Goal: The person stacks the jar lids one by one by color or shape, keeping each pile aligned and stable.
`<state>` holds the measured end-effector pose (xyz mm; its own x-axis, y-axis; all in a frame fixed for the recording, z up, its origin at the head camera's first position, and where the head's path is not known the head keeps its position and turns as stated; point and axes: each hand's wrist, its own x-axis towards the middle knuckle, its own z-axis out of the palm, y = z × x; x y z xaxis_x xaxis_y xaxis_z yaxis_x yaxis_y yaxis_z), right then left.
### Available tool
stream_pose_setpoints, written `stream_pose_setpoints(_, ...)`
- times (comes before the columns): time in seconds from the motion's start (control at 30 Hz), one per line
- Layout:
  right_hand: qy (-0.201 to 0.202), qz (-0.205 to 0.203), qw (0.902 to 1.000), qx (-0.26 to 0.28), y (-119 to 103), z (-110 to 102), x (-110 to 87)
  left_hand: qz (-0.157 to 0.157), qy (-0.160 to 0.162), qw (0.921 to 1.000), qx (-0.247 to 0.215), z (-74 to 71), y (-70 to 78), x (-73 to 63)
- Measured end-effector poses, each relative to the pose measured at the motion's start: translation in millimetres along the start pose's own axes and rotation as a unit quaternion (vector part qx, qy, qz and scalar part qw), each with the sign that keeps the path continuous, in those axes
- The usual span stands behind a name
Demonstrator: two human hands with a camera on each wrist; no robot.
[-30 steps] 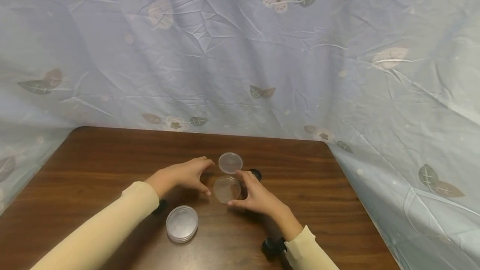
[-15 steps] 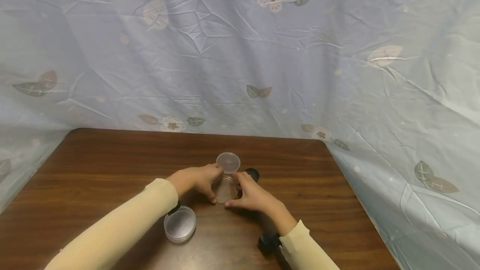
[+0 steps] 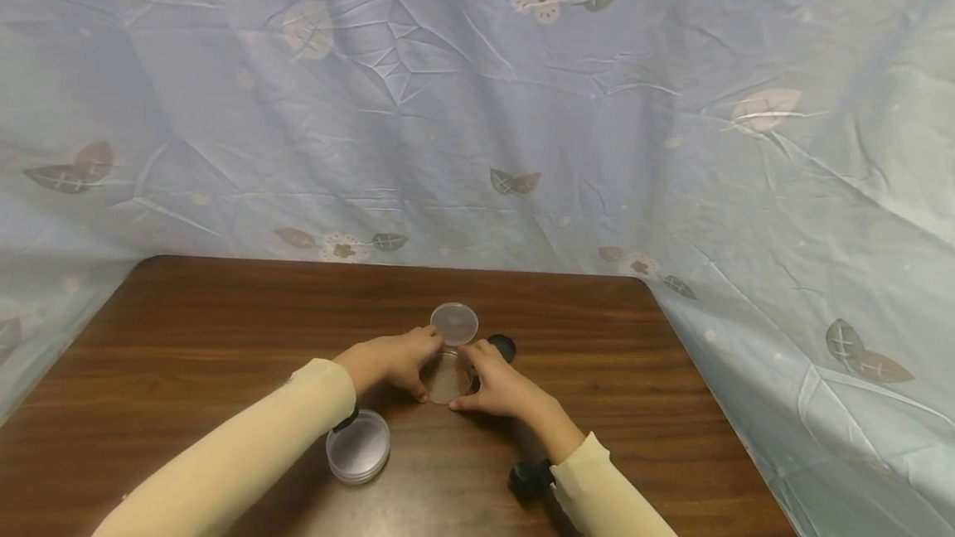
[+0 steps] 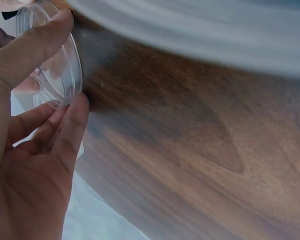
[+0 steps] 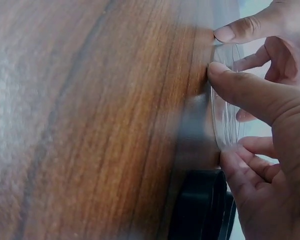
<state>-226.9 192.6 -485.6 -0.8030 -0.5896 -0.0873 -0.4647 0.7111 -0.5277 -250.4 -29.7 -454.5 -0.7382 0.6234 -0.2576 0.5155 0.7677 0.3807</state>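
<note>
A clear petri dish (image 3: 450,379) lies near the middle of the wooden table, between both hands. My left hand (image 3: 395,361) holds its left side, with the thumb (image 4: 50,37) and fingers spread along the rim in the left wrist view. On the opposite side my right hand (image 3: 501,384) grips the rim, and its thumb (image 5: 235,82) shows against the dish edge (image 5: 221,117) in the right wrist view. Just behind is another clear round dish or lid (image 3: 453,323), apart from the held one. Part of the held dish's rim is hidden by fingers.
A stack of clear dishes (image 3: 358,446) stands front left, close to my left wrist; its blurred rim (image 4: 200,30) crosses the left wrist view. A black round object (image 3: 502,347) sits behind my right hand. A patterned curtain (image 3: 448,106) surrounds the table (image 3: 246,313).
My left hand has moved right and taken hold of the petri dish's left side. My right hand has stayed almost in place at the dish. The head view has shifted slightly.
</note>
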Motion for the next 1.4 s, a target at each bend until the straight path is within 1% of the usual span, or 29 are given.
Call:
stream_pose_setpoints(0.23,0.016,-0.010,0.9997,0.016,1.9,-0.6,0.9,0.011,0.013,0.9998,-0.008,0.8,-1.0,0.7)
stream_pose_setpoints(0.4,0.011,-0.007,0.9995,0.027,3.8,-1.6,0.3,0.016,0.016,0.9994,-0.025,2.6,-2.7,0.1)
stream_pose_setpoints(0.43,0.011,-0.009,0.9995,0.029,4.4,-1.8,0.0,0.033,0.024,0.9990,-0.021,12.2,-14.1,7.5)
stream_pose_setpoints(0.63,0.013,-0.014,0.9986,0.049,8.0,-2.4,-4.6,0.069,0.041,0.9960,-0.039,14.0,-15.1,2.1)
stream_pose_setpoints(0.67,0.013,-0.016,0.9985,0.051,8.0,-2.8,-5.9,0.063,0.039,0.9959,-0.051,5.0,-3.9,-7.0)
stream_pose_setpoints(0.77,0.015,-0.022,0.9983,0.052,6.7,-5.0,-10.7,0.083,0.052,0.9933,-0.061,4.9,-2.7,-11.4)
stream_pose_setpoints(0.83,0.020,-0.034,0.9980,0.049,5.4,-6.5,-14.5,0.099,0.059,0.9910,-0.069,4.3,-0.6,-15.1)
stream_pose_setpoints(0.93,0.022,-0.041,0.9977,0.048,2.1,-9.4,-21.4,0.107,0.062,0.9897,-0.073,3.7,4.2,-21.8)
stream_pose_setpoints(1.13,0.019,-0.047,0.9979,0.039,-3.6,-10.6,-36.1,0.094,0.054,0.9917,-0.069,7.2,13.8,-33.3)
stream_pose_setpoints(1.23,0.017,-0.046,0.9981,0.037,-5.2,-8.6,-42.8,0.095,0.056,0.9922,-0.057,10.3,20.0,-37.2)
stream_pose_setpoints(1.4,0.015,-0.045,0.9978,0.046,-7.1,-4.0,-54.3,0.087,0.054,0.9940,-0.038,15.4,30.6,-42.2)
